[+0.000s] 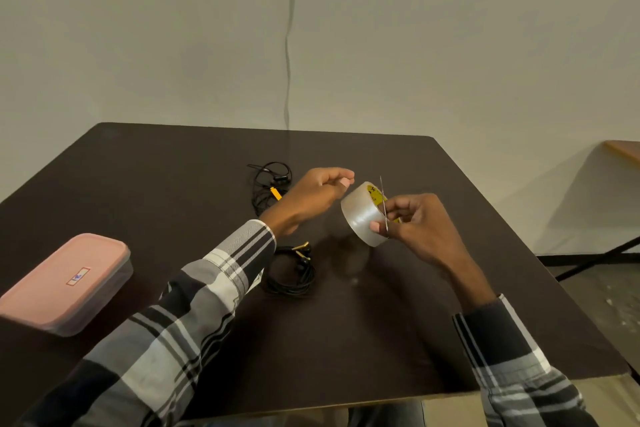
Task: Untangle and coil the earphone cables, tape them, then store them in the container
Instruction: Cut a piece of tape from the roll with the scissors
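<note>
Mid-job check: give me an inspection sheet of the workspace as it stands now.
Surface: dark table.
Job's things: coiled earphones near the left sleeve; loose earphones farther back; tape roll held up; pink-lidded container, lid on, at left.
Clutter: yellow item by the loose earphones.
Grippers: right hand grips the roll; left hand pinches beside it, probably at the tape end.
Cables: thin cord down the wall.
Surroundings: plain wall, second table's edge.

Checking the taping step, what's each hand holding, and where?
Right hand grips the tape roll at its side rim. Left hand seems to pinch something; unclear what.
</note>
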Available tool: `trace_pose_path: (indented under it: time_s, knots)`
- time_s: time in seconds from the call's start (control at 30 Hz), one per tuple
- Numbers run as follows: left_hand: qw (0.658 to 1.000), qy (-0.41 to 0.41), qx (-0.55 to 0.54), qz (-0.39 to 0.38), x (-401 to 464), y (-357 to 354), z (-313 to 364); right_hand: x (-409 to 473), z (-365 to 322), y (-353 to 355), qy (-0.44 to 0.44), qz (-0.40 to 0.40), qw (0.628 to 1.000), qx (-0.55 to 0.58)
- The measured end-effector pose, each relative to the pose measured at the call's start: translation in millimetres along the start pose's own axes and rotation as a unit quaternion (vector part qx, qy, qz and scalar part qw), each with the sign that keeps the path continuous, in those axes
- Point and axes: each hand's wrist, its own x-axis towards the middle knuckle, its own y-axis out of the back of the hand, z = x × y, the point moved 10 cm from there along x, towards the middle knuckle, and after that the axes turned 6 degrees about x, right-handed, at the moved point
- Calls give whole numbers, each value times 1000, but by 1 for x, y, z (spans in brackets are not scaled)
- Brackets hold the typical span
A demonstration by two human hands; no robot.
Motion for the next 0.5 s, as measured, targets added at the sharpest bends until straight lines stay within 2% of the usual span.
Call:
trace_pose_path:
  time_s: [0.3, 0.5]
  knots:
    - [996, -22, 75, 32, -13, 35, -4, 10, -10, -30, 40, 3, 997, 67]
    - [998, 0, 40, 51, -13, 48, -10, 11, -19, -41, 74, -12, 995, 62]
